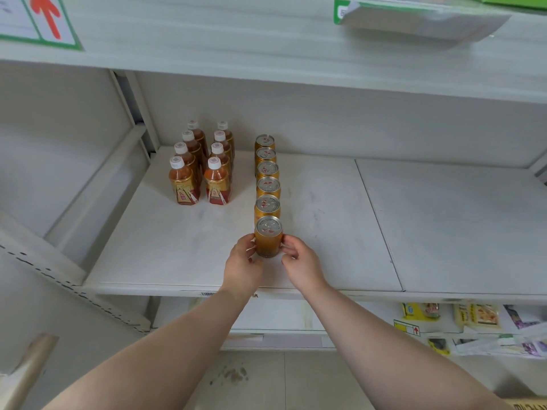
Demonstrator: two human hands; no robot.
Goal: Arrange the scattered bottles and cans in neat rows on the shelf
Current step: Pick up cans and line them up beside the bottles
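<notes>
Hands: left hand [243,259] and right hand [299,259], arms outstretched, fingers cupping front can [268,237] on shelf [444,232].

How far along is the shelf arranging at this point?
Nearly done. Eight bottles stand in two neat rows, and five cans line up behind the front can. The left hand and right hand flank that front can, squaring it up. No loose bottles or cans show on the shelf.
</notes>
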